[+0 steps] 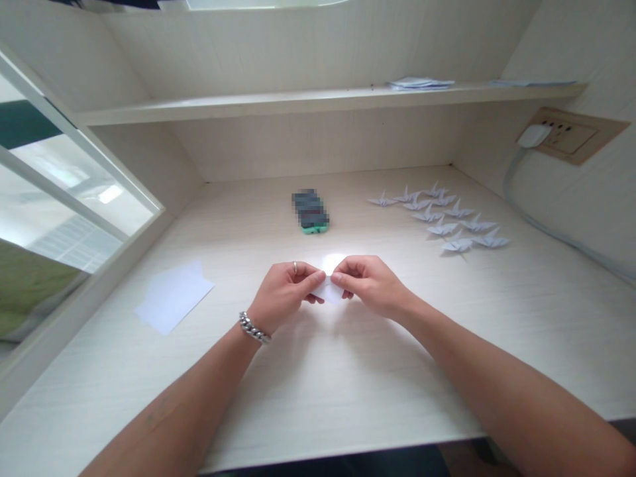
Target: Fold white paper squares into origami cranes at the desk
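A small folded piece of white paper (329, 278) is held just above the pale wooden desk (348, 371). My left hand (285, 291), with a ring and a metal bracelet, pinches its left side. The paper's right side is pinched by my right hand (370, 283). Both sets of fingers are closed on the paper, and the two hands nearly touch. Part of the paper is hidden behind my fingers.
Several folded white paper cranes (447, 218) lie in rows at the back right. A phone in a green case (311, 212) lies behind my hands. Flat white sheets (173, 295) rest at the left. A shelf (298, 103) holds more paper (420, 83). A plugged wall socket (561, 136) and cable are at the right.
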The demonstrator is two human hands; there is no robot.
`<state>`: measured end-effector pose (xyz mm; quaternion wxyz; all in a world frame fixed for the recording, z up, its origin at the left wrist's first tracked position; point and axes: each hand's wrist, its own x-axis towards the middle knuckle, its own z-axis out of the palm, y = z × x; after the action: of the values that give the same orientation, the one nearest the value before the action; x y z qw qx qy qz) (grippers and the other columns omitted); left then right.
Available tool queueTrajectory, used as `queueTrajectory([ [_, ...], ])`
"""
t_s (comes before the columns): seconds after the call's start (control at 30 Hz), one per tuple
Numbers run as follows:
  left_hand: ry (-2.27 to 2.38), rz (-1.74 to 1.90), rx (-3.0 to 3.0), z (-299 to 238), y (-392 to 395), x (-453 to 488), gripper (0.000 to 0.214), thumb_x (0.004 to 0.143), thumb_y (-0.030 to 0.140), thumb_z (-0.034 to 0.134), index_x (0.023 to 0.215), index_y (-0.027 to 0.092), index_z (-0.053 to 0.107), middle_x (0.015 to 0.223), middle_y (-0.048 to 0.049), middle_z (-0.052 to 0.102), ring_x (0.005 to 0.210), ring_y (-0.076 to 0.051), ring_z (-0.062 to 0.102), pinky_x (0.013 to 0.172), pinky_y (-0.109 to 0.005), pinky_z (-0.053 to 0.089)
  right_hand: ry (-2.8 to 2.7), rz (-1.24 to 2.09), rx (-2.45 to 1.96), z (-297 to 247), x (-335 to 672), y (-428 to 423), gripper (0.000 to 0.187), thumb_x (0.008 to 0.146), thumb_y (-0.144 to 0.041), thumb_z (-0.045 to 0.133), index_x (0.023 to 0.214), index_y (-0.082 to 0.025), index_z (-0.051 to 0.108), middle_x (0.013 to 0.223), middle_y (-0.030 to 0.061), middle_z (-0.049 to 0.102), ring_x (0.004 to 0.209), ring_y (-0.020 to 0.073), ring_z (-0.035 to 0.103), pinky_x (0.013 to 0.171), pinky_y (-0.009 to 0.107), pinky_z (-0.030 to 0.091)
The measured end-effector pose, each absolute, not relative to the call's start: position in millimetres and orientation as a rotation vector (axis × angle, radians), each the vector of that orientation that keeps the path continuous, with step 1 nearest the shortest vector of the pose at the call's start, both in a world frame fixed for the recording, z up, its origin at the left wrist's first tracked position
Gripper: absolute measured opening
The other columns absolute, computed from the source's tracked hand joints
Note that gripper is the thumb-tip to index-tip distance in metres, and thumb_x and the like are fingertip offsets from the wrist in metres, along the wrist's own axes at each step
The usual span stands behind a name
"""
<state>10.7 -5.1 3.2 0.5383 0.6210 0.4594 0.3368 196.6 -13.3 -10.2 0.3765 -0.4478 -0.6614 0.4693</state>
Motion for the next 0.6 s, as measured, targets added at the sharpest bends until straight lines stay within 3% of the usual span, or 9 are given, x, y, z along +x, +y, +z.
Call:
queueTrajectory([
  [0.13, 1.028, 0.835, 1.35, 4.8, -2.4, 7.7, 0.027, 0.08, 0.037, 0.066, 0.068, 0.013, 0.066, 0.062, -0.0016, 0.064, 0.057, -0.011, 0.061, 0.057, -0.023, 0.052, -1.632, 1.25, -1.13, -10.6, 196.6, -12.4, 0.018, 0.08, -0.029, 0.059, 0.071, -0.014, 0.063, 0.062, 0.0012, 0.059, 0.056, 0.012, 0.053, 0.053, 0.025, 0.041],
  [0.37, 1.124, 0.806, 1.68, 4.8, -5.3, 8.2, 0.02, 0.079, 0.031, 0.065, 0.073, 0.012, 0.067, 0.064, -0.0037, 0.066, 0.057, -0.013, 0.061, 0.054, -0.024, 0.05, -1.688, 1.227, -1.151, -7.8, 195.2, -15.0, 0.019, 0.082, -0.029, 0.057, 0.072, -0.014, 0.064, 0.063, 0.0019, 0.061, 0.058, 0.0131, 0.055, 0.055, 0.025, 0.041],
  [0.6, 1.131, 0.874, 1.774, 1.9, -9.7, 15.7, 0.019, 0.082, 0.029, 0.062, 0.072, 0.014, 0.065, 0.064, -0.0025, 0.065, 0.057, -0.012, 0.057, 0.054, -0.022, 0.045, -1.777, 1.007, -1.195, -5.2, 193.8, -16.9, 0.017, 0.083, -0.025, 0.057, 0.071, -0.015, 0.064, 0.066, 0.0014, 0.062, 0.061, 0.012, 0.054, 0.055, 0.023, 0.039],
])
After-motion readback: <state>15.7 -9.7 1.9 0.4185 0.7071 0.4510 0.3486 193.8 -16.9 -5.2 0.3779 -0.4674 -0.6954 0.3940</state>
